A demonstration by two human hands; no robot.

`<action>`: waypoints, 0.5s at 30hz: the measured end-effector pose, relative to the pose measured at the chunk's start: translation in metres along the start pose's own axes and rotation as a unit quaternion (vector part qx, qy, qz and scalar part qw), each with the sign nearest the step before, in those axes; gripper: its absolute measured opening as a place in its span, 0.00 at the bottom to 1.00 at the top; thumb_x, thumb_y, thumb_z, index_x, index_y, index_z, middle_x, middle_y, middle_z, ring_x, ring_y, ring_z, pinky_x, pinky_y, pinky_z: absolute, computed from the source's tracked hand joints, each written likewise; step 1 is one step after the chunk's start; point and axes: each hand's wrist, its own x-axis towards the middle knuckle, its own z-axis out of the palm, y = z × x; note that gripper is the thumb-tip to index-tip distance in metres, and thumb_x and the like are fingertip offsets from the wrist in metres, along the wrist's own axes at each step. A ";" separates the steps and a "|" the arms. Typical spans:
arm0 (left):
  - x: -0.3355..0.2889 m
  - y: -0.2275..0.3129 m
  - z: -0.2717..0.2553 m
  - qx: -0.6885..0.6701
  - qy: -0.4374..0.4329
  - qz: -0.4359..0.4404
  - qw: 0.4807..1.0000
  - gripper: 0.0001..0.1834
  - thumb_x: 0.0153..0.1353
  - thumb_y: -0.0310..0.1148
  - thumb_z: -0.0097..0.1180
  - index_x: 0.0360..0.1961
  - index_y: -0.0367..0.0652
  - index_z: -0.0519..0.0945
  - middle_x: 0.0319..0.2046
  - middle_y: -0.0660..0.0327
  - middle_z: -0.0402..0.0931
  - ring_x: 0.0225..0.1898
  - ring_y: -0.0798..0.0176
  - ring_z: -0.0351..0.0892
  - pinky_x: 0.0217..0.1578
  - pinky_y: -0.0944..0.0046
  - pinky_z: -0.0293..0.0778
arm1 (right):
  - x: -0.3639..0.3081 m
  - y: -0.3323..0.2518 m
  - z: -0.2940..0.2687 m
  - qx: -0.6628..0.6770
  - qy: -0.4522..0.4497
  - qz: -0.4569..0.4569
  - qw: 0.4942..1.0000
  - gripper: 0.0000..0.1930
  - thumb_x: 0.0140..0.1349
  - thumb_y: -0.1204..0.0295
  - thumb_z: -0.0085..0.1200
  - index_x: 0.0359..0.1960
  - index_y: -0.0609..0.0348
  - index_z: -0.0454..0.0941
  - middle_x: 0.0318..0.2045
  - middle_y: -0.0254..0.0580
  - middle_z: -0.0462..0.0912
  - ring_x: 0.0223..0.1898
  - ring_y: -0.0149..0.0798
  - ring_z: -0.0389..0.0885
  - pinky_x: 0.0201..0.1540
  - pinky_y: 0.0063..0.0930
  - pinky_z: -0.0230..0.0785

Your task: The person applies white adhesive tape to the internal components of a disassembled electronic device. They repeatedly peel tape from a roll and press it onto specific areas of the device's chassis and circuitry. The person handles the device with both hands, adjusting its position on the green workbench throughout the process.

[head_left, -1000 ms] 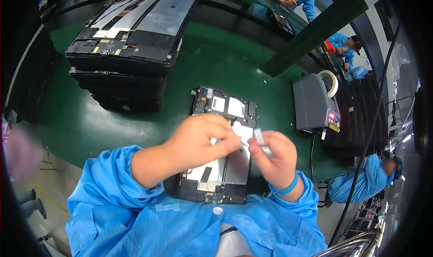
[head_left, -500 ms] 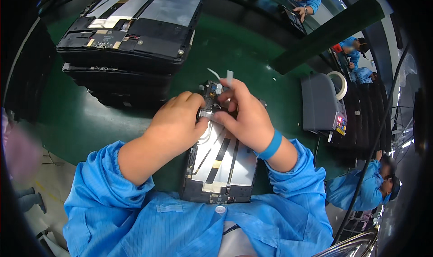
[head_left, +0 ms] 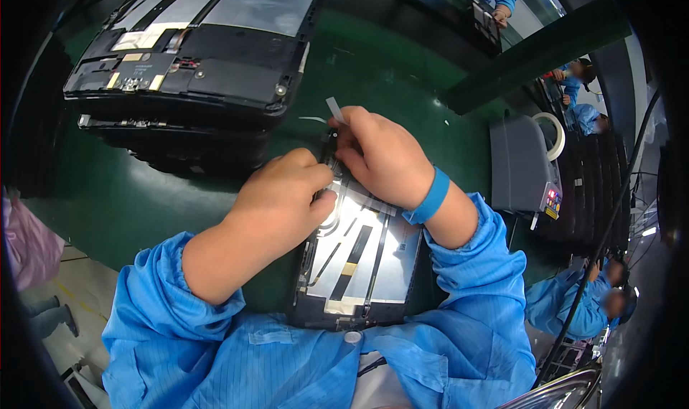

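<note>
Head view: an opened tablet [head_left: 393, 265] ran lengthwise up mid-frame, right hand [head_left: 387, 158] over its upper end, left hand [head_left: 278, 202] lower, grips indiscernible.

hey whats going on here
A person in a blue smock works bare-handed over an opened flat device on a green table. The left hand and right hand are near its far left corner, a pale strip sticking up at the right fingertips. A stack of similar devices stands farther left.
</note>
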 end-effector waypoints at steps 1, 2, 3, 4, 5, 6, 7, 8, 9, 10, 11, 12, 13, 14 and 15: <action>0.000 0.000 0.000 -0.008 -0.003 -0.011 1.000 0.10 0.48 0.28 0.63 0.33 0.38 0.79 0.32 0.56 0.74 0.34 0.53 0.76 0.34 0.57 0.73 | -0.001 0.000 0.000 -0.011 0.004 -0.007 1.000 0.18 0.50 0.80 0.57 0.44 0.59 0.71 0.29 0.45 0.79 0.34 0.50 0.79 0.36 0.40 0.70; 0.000 0.001 -0.001 -0.017 -0.006 -0.022 1.000 0.11 0.48 0.28 0.63 0.34 0.38 0.79 0.32 0.56 0.74 0.33 0.54 0.76 0.34 0.58 0.73 | -0.002 0.000 0.000 -0.021 0.007 -0.014 1.000 0.18 0.50 0.80 0.57 0.44 0.59 0.71 0.29 0.45 0.79 0.34 0.50 0.79 0.36 0.40 0.70; 0.000 0.002 -0.001 -0.025 -0.009 -0.033 0.999 0.11 0.48 0.27 0.63 0.34 0.38 0.79 0.32 0.57 0.74 0.33 0.55 0.77 0.34 0.58 0.74 | -0.003 0.000 0.000 -0.007 0.009 -0.005 1.000 0.18 0.50 0.80 0.57 0.44 0.59 0.71 0.29 0.45 0.80 0.34 0.50 0.78 0.36 0.40 0.71; 0.001 0.002 0.000 -0.026 -0.005 -0.038 0.999 0.12 0.48 0.27 0.63 0.35 0.38 0.78 0.33 0.57 0.74 0.33 0.56 0.77 0.34 0.59 0.74 | -0.004 0.002 -0.001 0.007 0.009 0.002 1.000 0.18 0.50 0.80 0.57 0.44 0.59 0.71 0.29 0.45 0.80 0.34 0.50 0.78 0.36 0.40 0.71; 0.001 0.002 0.000 -0.027 -0.001 -0.043 0.999 0.13 0.48 0.27 0.63 0.36 0.38 0.78 0.33 0.57 0.74 0.33 0.57 0.77 0.34 0.60 0.74 | -0.005 0.002 -0.001 0.021 0.010 0.010 1.000 0.18 0.50 0.80 0.58 0.45 0.59 0.71 0.30 0.45 0.80 0.35 0.50 0.78 0.37 0.39 0.71; 0.001 0.003 0.001 -0.027 0.004 -0.049 0.998 0.14 0.48 0.26 0.63 0.37 0.38 0.77 0.33 0.57 0.74 0.33 0.58 0.77 0.34 0.60 0.74 | -0.005 0.001 -0.002 0.009 0.005 -0.003 1.000 0.19 0.49 0.80 0.58 0.45 0.59 0.72 0.30 0.45 0.80 0.35 0.50 0.78 0.38 0.39 0.71; 0.001 0.003 0.002 -0.031 0.003 -0.054 0.998 0.15 0.48 0.26 0.63 0.38 0.38 0.76 0.33 0.57 0.74 0.33 0.58 0.77 0.34 0.60 0.75 | -0.005 0.000 -0.004 -0.002 -0.001 -0.018 1.000 0.19 0.49 0.80 0.58 0.46 0.59 0.72 0.31 0.45 0.80 0.36 0.49 0.78 0.39 0.39 0.71; 0.000 0.003 0.002 -0.034 0.003 -0.059 0.998 0.16 0.48 0.26 0.63 0.39 0.38 0.76 0.34 0.57 0.74 0.33 0.59 0.77 0.34 0.61 0.75 | -0.004 -0.002 -0.006 -0.013 -0.007 -0.032 0.999 0.20 0.49 0.80 0.58 0.47 0.59 0.73 0.31 0.45 0.80 0.37 0.49 0.78 0.40 0.39 0.71; 0.000 0.002 0.002 -0.038 0.003 -0.064 0.997 0.18 0.47 0.26 0.63 0.40 0.38 0.75 0.34 0.56 0.74 0.33 0.59 0.77 0.34 0.61 0.75 | -0.003 -0.002 -0.007 -0.009 -0.018 -0.058 0.998 0.20 0.49 0.80 0.58 0.47 0.59 0.73 0.32 0.45 0.79 0.38 0.49 0.77 0.41 0.38 0.70; 0.000 0.002 0.003 -0.041 0.009 -0.067 0.997 0.19 0.47 0.26 0.63 0.41 0.37 0.74 0.35 0.56 0.74 0.33 0.59 0.77 0.34 0.61 0.75 | -0.001 -0.002 -0.008 -0.005 -0.030 -0.084 0.996 0.21 0.49 0.80 0.58 0.48 0.59 0.74 0.32 0.45 0.79 0.38 0.49 0.77 0.42 0.38 0.70; 0.000 0.001 0.004 -0.044 0.015 -0.071 0.996 0.20 0.47 0.26 0.64 0.42 0.37 0.73 0.35 0.56 0.74 0.33 0.59 0.77 0.35 0.61 0.75 | 0.000 -0.003 -0.009 -0.001 -0.041 -0.110 0.993 0.22 0.49 0.80 0.58 0.49 0.59 0.74 0.32 0.45 0.79 0.39 0.49 0.77 0.43 0.38 0.70; -0.001 0.000 0.005 -0.047 0.022 -0.074 0.996 0.21 0.47 0.26 0.64 0.43 0.37 0.72 0.36 0.55 0.74 0.33 0.59 0.77 0.35 0.61 0.75 | 0.000 -0.002 -0.008 -0.002 -0.041 -0.110 0.993 0.22 0.49 0.80 0.58 0.49 0.57 0.75 0.33 0.44 0.79 0.40 0.48 0.76 0.44 0.38 0.69; -0.001 0.000 0.005 -0.048 0.024 -0.070 0.996 0.22 0.47 0.26 0.64 0.44 0.37 0.71 0.36 0.55 0.74 0.33 0.58 0.77 0.35 0.61 0.75 | 0.000 -0.002 -0.009 -0.012 -0.043 -0.117 0.992 0.21 0.49 0.79 0.58 0.49 0.58 0.75 0.33 0.43 0.79 0.40 0.48 0.76 0.43 0.38 0.69; -0.001 0.000 0.005 -0.048 0.026 -0.066 0.996 0.23 0.47 0.26 0.64 0.44 0.37 0.71 0.36 0.54 0.74 0.33 0.58 0.77 0.35 0.61 0.75 | 0.001 -0.001 -0.010 -0.022 -0.046 -0.125 0.991 0.21 0.50 0.79 0.57 0.49 0.58 0.75 0.33 0.43 0.79 0.39 0.47 0.76 0.43 0.37 0.69; -0.002 0.000 0.005 -0.048 0.028 -0.062 0.996 0.24 0.46 0.27 0.64 0.45 0.37 0.70 0.37 0.54 0.74 0.33 0.58 0.77 0.35 0.61 0.75 | 0.002 -0.001 -0.011 -0.032 -0.048 -0.133 0.989 0.20 0.50 0.78 0.57 0.48 0.59 0.75 0.32 0.43 0.79 0.39 0.47 0.76 0.43 0.37 0.69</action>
